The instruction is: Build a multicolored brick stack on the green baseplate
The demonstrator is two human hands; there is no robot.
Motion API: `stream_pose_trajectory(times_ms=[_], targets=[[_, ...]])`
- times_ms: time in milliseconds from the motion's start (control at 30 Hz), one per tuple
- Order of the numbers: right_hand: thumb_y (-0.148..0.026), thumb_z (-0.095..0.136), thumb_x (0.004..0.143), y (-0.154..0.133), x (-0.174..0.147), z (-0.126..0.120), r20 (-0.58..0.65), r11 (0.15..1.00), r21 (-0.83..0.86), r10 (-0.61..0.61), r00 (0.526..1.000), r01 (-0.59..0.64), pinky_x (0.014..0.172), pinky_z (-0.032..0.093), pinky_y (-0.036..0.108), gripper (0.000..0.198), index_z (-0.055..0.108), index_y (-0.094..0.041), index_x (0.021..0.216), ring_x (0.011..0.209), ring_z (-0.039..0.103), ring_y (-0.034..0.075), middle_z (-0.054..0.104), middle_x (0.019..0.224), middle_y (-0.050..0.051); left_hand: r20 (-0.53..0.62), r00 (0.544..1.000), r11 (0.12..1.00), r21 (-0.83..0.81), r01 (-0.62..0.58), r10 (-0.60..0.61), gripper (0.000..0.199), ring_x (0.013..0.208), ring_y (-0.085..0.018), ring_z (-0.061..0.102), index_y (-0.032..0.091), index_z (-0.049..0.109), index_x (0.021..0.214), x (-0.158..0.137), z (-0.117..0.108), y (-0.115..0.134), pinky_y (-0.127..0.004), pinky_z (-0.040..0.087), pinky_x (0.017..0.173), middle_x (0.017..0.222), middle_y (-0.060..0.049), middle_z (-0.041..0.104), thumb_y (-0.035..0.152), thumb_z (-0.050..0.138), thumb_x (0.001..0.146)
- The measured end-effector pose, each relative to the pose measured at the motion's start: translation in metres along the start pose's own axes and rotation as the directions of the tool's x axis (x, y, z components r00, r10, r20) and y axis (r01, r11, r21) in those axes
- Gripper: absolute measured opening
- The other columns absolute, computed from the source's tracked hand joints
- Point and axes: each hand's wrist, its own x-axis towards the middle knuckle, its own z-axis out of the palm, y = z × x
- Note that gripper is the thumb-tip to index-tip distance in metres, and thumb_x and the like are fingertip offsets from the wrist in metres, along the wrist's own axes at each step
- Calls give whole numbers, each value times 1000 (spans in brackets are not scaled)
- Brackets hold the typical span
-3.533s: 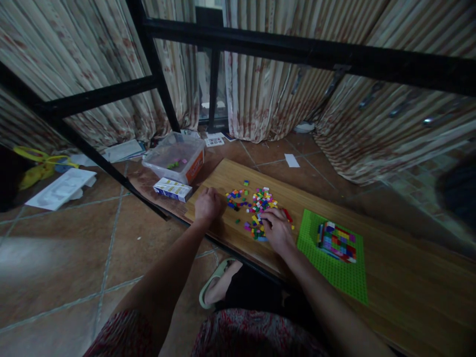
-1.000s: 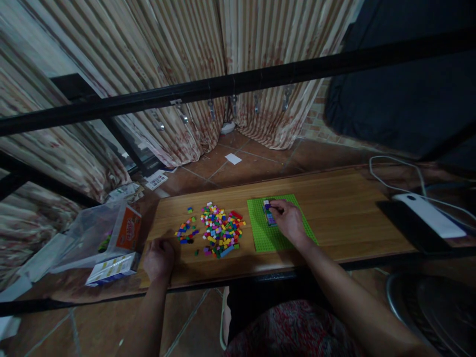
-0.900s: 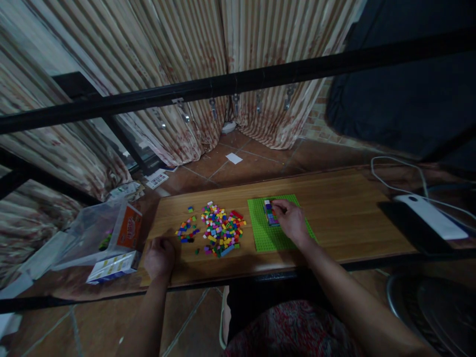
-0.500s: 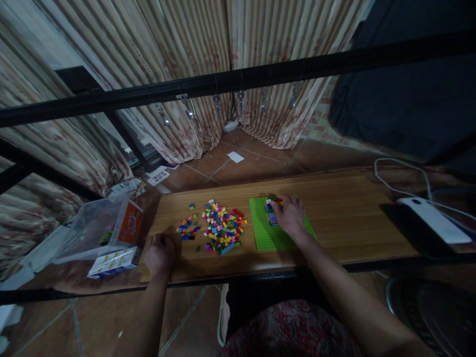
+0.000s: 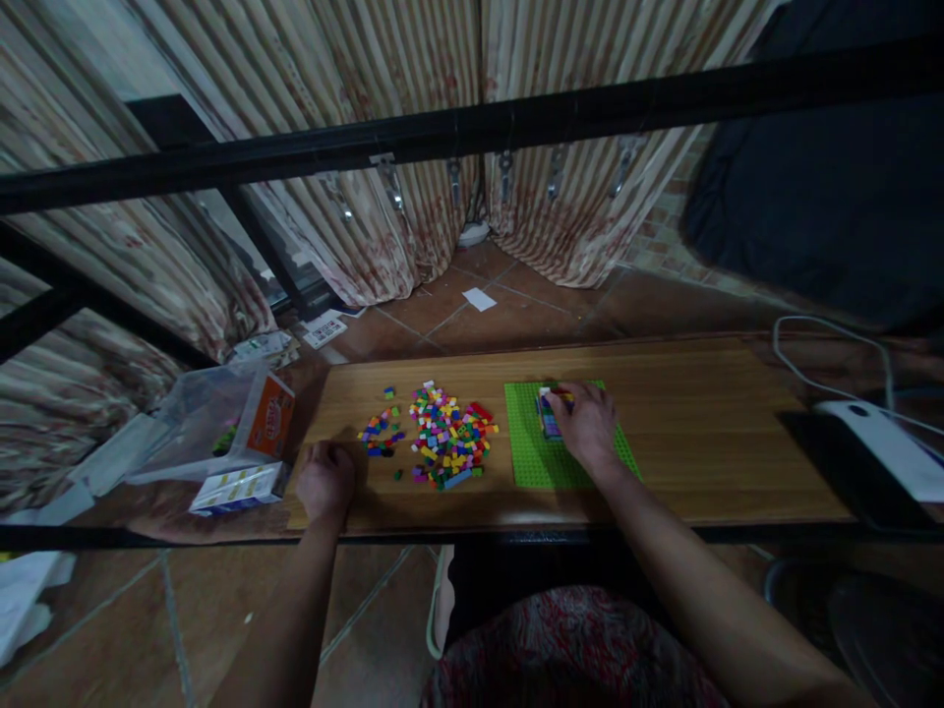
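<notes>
On the wooden board, a green studded baseplate (image 5: pixel 531 462) lies in front of me. A small build of toy bricks (image 5: pixel 551 425), with white, blue and purple parts showing, stands on its upper middle. My right hand (image 5: pixel 588 425) is bent over the build from the right, thumb and fingers closed at the bricks; the fingertips are partly hidden. To the left of the baseplate spreads a pile of loose, mixed-colour bricks (image 5: pixel 451 438). My left hand (image 5: pixel 325 481) rests on the board's left end as a loose fist, with nothing visible in it, near a smaller brick cluster (image 5: pixel 380 433).
Left of the board are a clear plastic box (image 5: pixel 199 423) with an orange label and a small white-and-blue carton (image 5: pixel 240 489). A white device (image 5: pixel 877 442) with a cable and a black flat object (image 5: pixel 848 472) lie at the right. A black bar (image 5: pixel 442 138) crosses beyond the board.
The camera view has shifted slightly, moving the whole scene a little right and up. Both hands keep nearly the same places: the right at the brick build, the left resting on the board.
</notes>
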Motion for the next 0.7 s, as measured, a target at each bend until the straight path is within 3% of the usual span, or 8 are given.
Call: stream_pose_trajectory(times_ms=[567, 700], targets=[[-51, 40, 91, 4, 0, -1, -52, 998, 7, -67, 996, 67, 90, 37, 45, 47, 65, -16, 111, 103, 52, 29, 65, 109, 15, -3, 1000, 1000, -13, 15, -15, 25, 83, -23, 62, 17, 63, 95, -3, 1, 2, -29, 38, 61, 97, -11, 65, 28, 41, 90], [-48, 36, 94, 1, -2, -9, -128, 994, 25, -98, 987, 102, 89, 39, 47, 48, 64, -13, 111, 102, 54, 31, 65, 106, 19, -1, 1000, 999, -27, 22, -22, 24, 85, -22, 62, 17, 63, 94, -5, 0, 3, -29, 39, 63, 95, -10, 66, 26, 41, 90]])
